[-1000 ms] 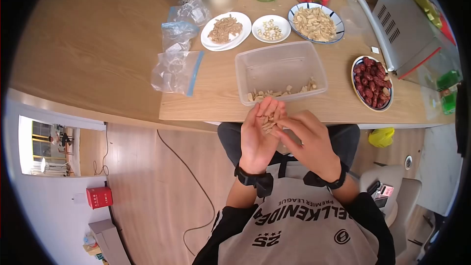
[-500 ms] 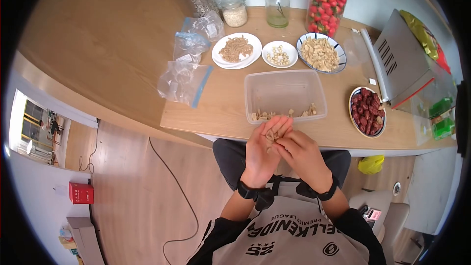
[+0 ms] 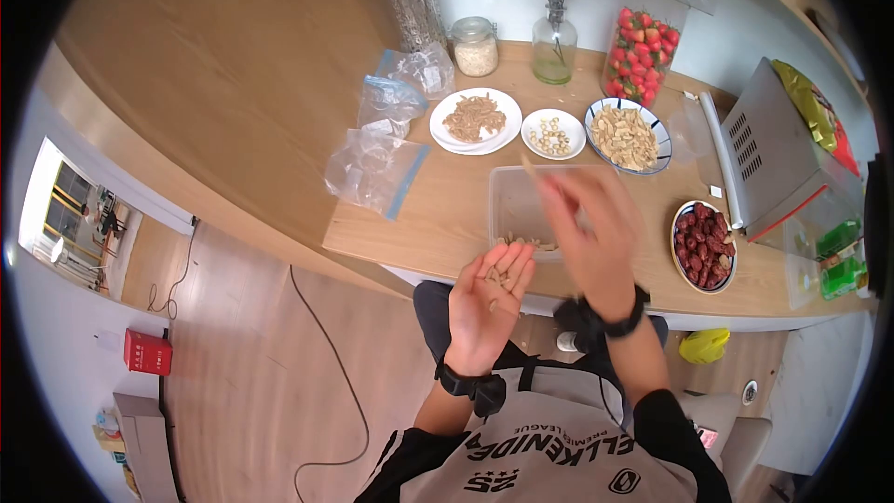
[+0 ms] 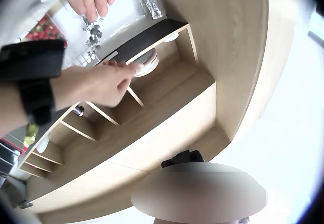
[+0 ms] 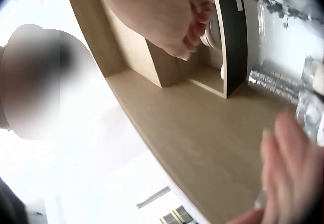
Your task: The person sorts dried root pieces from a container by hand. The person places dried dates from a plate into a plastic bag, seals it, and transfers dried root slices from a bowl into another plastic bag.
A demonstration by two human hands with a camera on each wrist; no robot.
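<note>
My left hand (image 3: 480, 317) lies palm up near the table's front edge, fingers mostly straight, carrying several small tan dried pieces (image 3: 498, 281). Blurred by motion, my right hand (image 3: 598, 233) is raised over the clear plastic container (image 3: 517, 200) and hides its right part. Between its thumb and index fingertips it pinches a thin tan piece (image 3: 528, 167). In the left wrist view the right hand (image 4: 104, 84) shows its fingertips brought together. Pale slices (image 3: 521, 243) lie along the container's near side.
Behind the container stand a white plate of brown strips (image 3: 475, 118), a small dish of pale rings (image 3: 553, 134) and a blue-rimmed plate of pale slices (image 3: 625, 137). Red dates (image 3: 703, 247) fill a bowl at right. Zip bags (image 3: 377, 172) lie left; strawberries (image 3: 641, 56) stand behind.
The right hand has lifted from the left palm and moved forward over the container with a tan piece. The left hand stays palm up. The head view has shifted, showing more of the back wall.
</note>
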